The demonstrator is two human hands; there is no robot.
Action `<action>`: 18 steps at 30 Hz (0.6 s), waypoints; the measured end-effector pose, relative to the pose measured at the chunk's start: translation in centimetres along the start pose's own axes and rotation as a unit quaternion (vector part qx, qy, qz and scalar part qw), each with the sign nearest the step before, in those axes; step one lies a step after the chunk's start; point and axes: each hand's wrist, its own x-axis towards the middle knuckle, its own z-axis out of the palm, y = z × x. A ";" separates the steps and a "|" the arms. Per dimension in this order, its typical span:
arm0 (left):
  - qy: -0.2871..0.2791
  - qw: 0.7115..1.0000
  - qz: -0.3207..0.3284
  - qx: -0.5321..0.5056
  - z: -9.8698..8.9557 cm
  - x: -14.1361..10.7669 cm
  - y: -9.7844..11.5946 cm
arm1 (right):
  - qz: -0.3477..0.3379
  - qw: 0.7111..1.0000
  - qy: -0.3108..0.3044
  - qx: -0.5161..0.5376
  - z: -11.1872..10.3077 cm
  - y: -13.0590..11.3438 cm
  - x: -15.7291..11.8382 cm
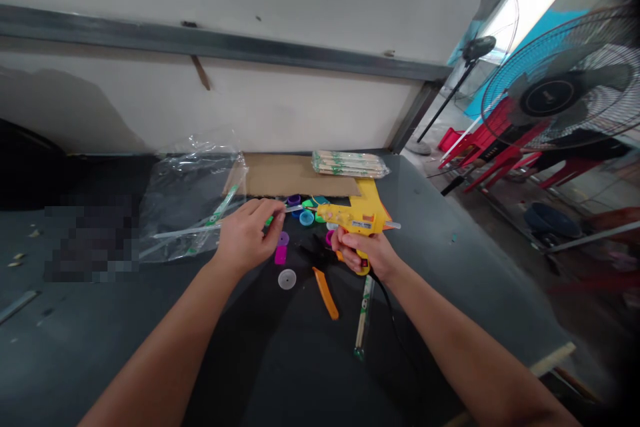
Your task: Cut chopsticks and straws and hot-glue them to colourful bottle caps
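My right hand [367, 250] is wrapped round the handle of a yellow glue gun [357, 219], its nozzle facing left. My left hand [253, 230] is closed in a pinch on a thin pale stick [295, 209], whose right end lies by the nozzle; whether they touch is hard to tell. Beneath and between the hands are several coloured bottle caps [307, 217], a magenta piece [281, 254] and a clear round disc [287, 279]. Orange-handled pliers [326, 293] lie near my right hand, their jaws in shadow.
Cardboard [290, 173] and wrapped chopsticks [350, 164] lie at the back, by a white panel. A clear plastic bag [175, 193] is on the left. Another wrapped pair [364, 313] and a black cord are near my right forearm. A fan [555, 93] stands right.
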 end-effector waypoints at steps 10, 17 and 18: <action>-0.001 1.000 0.009 -0.013 -0.1 0.0 0.1 | 0.007 1.000 -0.012 -0.011 -0.1 0.4 0.0; -0.001 1.000 0.013 -0.027 -0.2 0.1 0.1 | 0.009 0.999 -0.015 0.049 -0.3 0.3 0.1; -0.001 0.999 0.013 -0.029 -0.2 0.1 0.0 | 0.011 0.998 -0.014 0.055 -0.4 0.2 0.0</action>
